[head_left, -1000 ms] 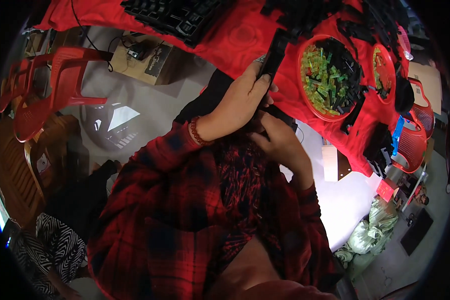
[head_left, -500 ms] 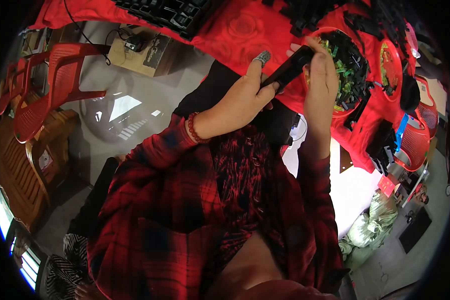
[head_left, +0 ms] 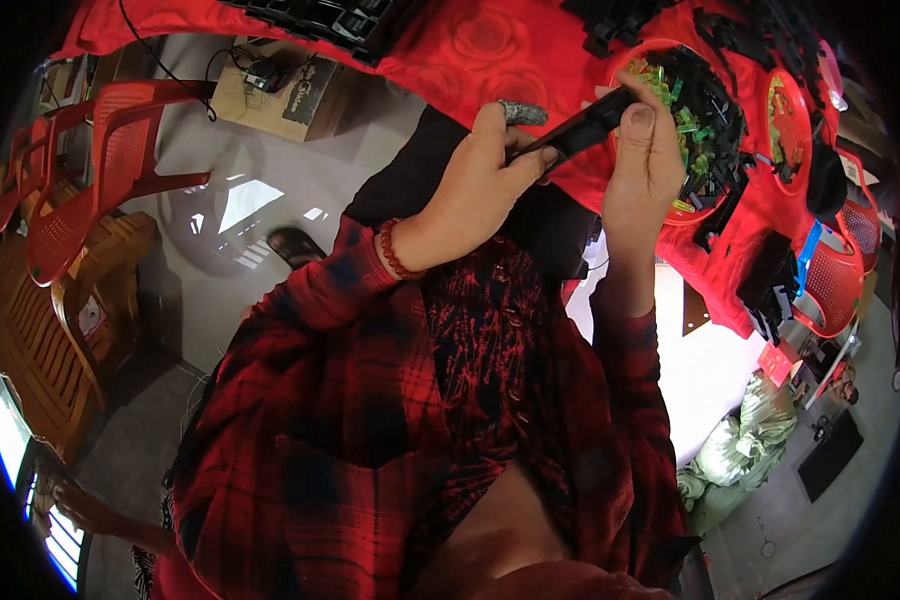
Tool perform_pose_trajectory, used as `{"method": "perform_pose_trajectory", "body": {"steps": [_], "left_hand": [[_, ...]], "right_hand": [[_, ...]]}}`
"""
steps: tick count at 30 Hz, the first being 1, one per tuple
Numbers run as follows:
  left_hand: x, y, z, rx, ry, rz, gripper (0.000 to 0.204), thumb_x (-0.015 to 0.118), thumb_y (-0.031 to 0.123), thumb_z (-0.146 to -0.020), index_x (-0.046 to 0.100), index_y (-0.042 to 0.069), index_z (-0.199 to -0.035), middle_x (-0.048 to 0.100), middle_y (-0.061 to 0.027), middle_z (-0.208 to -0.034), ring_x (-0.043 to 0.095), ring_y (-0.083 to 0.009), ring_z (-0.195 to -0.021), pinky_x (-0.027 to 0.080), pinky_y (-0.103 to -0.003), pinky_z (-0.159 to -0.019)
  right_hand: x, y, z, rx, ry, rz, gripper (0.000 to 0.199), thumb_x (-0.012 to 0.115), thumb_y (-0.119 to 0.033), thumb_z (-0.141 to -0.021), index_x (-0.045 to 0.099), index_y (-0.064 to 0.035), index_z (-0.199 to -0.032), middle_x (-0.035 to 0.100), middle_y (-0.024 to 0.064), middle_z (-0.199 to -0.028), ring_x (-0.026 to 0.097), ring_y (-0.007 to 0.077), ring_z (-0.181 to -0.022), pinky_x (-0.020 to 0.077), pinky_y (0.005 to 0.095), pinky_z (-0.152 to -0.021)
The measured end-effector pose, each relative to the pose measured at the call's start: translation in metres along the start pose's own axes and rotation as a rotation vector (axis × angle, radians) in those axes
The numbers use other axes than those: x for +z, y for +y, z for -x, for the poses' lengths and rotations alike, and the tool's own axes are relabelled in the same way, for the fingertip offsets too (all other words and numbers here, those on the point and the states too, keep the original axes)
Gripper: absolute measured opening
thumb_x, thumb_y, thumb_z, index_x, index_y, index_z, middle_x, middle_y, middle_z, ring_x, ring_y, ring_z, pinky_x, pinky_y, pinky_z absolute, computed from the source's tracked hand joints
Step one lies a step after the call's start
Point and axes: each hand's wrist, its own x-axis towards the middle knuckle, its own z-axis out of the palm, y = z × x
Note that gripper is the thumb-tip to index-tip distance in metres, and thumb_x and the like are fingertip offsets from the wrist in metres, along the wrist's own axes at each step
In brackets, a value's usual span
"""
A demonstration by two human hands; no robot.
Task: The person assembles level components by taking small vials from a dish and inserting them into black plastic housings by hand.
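My left hand [head_left: 475, 190] is closed around the near end of a long, narrow black plastic part [head_left: 582, 128]. A grey wrapping [head_left: 523, 113] covers one of its fingertips, which points to the right above the part. At the part's far end, my right hand [head_left: 646, 150] grips with thumb and fingers. The part slants up to the right between both hands, over the edge of the red cloth. Just beyond my right hand stands a red basin [head_left: 702, 213] of small green, yellow and black pieces. Fingers hide some of the part's far end.
Black moulded trays [head_left: 345, 25] lie on the red tablecloth [head_left: 480, 45]. A second red basin [head_left: 802, 130] and black parts [head_left: 767, 280] are at the right. Red plastic chairs [head_left: 120, 130], a cardboard box [head_left: 280, 100] and a wooden chair [head_left: 40, 350] stand left. A black shoe [head_left: 295, 245] is on the floor.
The black part is tilted less steeply, and my wrapped fingertip has swung to the right. My right hand has curled more around the far end. A black shoe has come into view at left.
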Motion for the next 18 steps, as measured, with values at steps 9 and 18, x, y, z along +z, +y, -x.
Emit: {"method": "perform_pose_trajectory", "body": {"steps": [9,18], "left_hand": [[0.000,-0.006,0.001,0.022,0.046,0.003,0.031,0.063,0.005,-0.093,0.035,-0.003,-0.102,0.065,-0.0138,-0.087,0.063,-0.0132,-0.075,0.050,-0.026,-0.065],[-0.005,-0.007,-0.006,-0.084,-0.135,0.078,0.026,0.061,0.008,-0.094,0.045,-0.002,-0.112,0.065,-0.0107,-0.096,0.066,-0.0149,-0.085,0.051,-0.026,-0.075]], "right_hand": [[0.002,0.010,0.012,-0.243,0.077,0.291,0.036,0.043,-0.023,-0.106,0.059,0.0048,-0.122,0.065,0.0111,-0.100,0.060,0.0149,-0.092,0.0475,0.0276,-0.086],[-0.004,0.005,0.007,-0.049,0.073,0.231,0.037,0.043,-0.023,-0.106,0.062,0.0055,-0.119,0.066,0.0096,-0.096,0.060,0.0134,-0.090,0.0463,0.0260,-0.084]]}}
